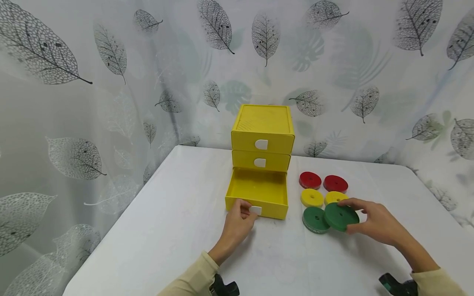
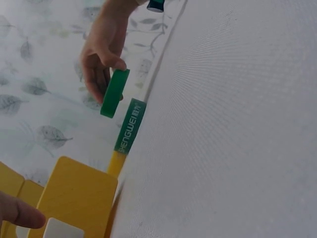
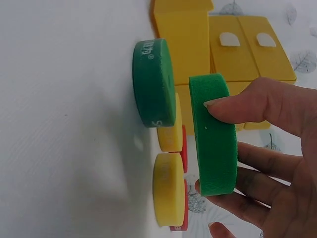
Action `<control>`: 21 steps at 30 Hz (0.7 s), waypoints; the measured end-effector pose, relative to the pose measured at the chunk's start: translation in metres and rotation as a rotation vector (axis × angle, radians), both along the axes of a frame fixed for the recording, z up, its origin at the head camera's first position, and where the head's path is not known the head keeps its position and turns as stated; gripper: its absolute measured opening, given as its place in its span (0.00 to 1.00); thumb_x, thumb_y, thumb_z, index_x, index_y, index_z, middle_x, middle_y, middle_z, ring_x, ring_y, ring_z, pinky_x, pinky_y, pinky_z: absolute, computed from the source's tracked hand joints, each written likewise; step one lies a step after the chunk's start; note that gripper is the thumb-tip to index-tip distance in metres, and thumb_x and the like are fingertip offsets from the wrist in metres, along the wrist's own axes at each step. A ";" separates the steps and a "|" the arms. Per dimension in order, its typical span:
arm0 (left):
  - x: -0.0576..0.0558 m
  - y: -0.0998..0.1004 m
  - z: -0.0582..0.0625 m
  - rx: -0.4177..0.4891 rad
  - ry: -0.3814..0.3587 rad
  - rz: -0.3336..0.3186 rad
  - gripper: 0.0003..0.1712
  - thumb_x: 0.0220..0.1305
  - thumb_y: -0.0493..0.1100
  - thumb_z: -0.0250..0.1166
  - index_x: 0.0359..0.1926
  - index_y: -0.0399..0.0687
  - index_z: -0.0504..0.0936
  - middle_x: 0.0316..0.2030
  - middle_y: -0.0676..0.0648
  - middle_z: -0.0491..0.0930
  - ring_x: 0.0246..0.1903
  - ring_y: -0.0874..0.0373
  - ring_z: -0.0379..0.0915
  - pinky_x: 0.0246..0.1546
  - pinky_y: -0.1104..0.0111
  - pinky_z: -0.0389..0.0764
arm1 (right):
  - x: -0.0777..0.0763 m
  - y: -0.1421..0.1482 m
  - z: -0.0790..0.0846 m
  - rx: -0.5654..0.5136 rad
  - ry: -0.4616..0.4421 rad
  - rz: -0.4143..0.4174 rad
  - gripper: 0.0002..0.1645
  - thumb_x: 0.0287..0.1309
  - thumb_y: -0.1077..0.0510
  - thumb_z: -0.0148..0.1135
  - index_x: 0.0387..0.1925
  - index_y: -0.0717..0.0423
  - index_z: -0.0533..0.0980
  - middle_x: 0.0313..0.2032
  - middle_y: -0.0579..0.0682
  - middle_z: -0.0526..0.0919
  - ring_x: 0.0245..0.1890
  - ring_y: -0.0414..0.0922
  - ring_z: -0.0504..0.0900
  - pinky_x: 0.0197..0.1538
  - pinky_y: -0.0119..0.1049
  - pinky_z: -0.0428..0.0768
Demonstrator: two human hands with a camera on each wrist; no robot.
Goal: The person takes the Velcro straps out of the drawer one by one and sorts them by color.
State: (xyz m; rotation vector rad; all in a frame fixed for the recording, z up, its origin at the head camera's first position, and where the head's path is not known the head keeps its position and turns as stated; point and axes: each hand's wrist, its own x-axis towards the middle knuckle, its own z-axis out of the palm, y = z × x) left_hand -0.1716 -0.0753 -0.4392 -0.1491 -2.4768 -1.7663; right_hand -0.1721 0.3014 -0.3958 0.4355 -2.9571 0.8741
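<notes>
My right hand (image 1: 379, 222) pinches a green tape roll (image 1: 341, 217) by its edge, thumb on the near side and fingers on the far side. In the right wrist view this roll stands on edge, raised off the table. A second green tape roll (image 1: 314, 220) lies on the table just left of it, with white lettering on its rim in the left wrist view. My left hand (image 1: 237, 226) holds the front of the pulled-out bottom drawer (image 1: 274, 210), fingers curled at its top edge beside the white handle (image 1: 255, 210). No items show inside the drawer.
The yellow drawer cabinet (image 1: 264, 119) stands at the table's back edge, its two upper drawers closed. Beyond the green rolls lie two yellow tape rolls (image 1: 312, 198) and two red ones (image 1: 310, 180). A leaf-patterned curtain (image 1: 266, 78) hangs behind the white table (image 1: 148, 230).
</notes>
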 end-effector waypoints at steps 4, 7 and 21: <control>-0.001 0.000 0.000 -0.002 -0.008 0.000 0.15 0.64 0.38 0.67 0.50 0.40 0.76 0.39 0.48 0.77 0.38 0.55 0.74 0.40 0.65 0.78 | 0.001 0.004 -0.003 0.002 -0.024 -0.014 0.40 0.42 0.55 0.84 0.59 0.59 0.80 0.54 0.62 0.82 0.52 0.62 0.77 0.49 0.63 0.77; 0.000 0.000 0.000 -0.004 -0.008 -0.002 0.15 0.64 0.38 0.67 0.50 0.40 0.76 0.39 0.48 0.76 0.38 0.55 0.75 0.41 0.65 0.78 | 0.002 0.007 -0.006 0.004 -0.041 -0.027 0.40 0.42 0.55 0.84 0.59 0.59 0.80 0.54 0.63 0.82 0.52 0.62 0.77 0.49 0.64 0.77; 0.001 0.000 0.001 -0.010 0.000 -0.001 0.15 0.64 0.38 0.67 0.50 0.41 0.76 0.38 0.48 0.76 0.38 0.55 0.74 0.41 0.65 0.77 | 0.004 0.020 -0.017 0.006 -0.063 -0.060 0.38 0.44 0.56 0.83 0.59 0.60 0.79 0.56 0.66 0.81 0.53 0.64 0.77 0.49 0.66 0.76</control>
